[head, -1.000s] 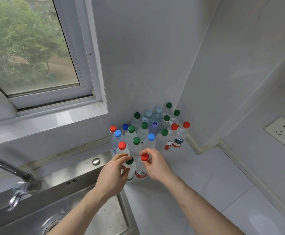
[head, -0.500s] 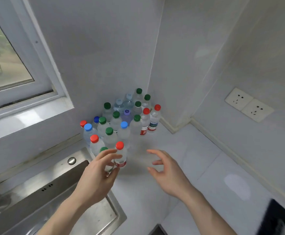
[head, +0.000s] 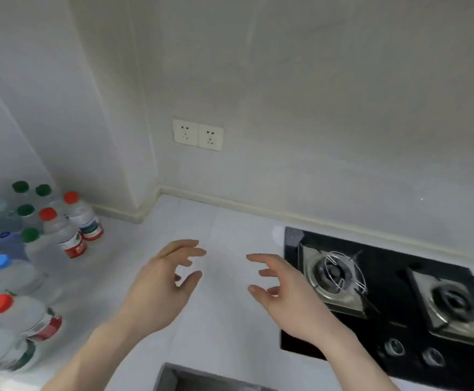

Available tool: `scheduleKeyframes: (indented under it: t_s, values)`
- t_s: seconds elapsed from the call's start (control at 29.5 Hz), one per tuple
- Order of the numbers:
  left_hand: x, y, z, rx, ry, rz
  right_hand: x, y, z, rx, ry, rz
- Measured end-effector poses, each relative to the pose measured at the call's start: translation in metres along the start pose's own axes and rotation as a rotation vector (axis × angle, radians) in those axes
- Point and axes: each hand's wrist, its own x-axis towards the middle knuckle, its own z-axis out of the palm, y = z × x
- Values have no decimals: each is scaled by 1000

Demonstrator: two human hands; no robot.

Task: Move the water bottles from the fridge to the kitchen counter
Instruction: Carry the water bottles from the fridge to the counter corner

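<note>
Several clear water bottles (head: 30, 249) with red, green and blue caps stand crowded on the white kitchen counter (head: 230, 227) at the far left, in the wall corner. My left hand (head: 162, 286) hovers over the counter to their right, fingers spread and loosely bent, holding nothing. My right hand (head: 283, 292) hovers beside it, also empty with fingers apart. Neither hand touches a bottle. The fridge is out of view.
A black two-burner gas hob (head: 399, 300) is set into the counter at the right, close to my right hand. A double wall socket (head: 198, 134) sits on the back wall. A dark gap (head: 179, 379) shows below the counter's front edge.
Both hands let go of the red-capped and green-capped bottles and drew back from the cluster. The view swung right, off the window and sink, onto the hob.
</note>
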Motion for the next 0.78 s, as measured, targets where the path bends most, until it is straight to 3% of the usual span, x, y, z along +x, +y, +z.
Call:
scheduleKeyframes:
  t_s: [0.3, 0.78]
  values:
    - [4, 194, 168, -30, -352, 425, -205, 105, -158, 47, 461, 235]
    - [-78, 359, 342, 80, -653, 783, -433, 215, -246, 52, 855, 458]
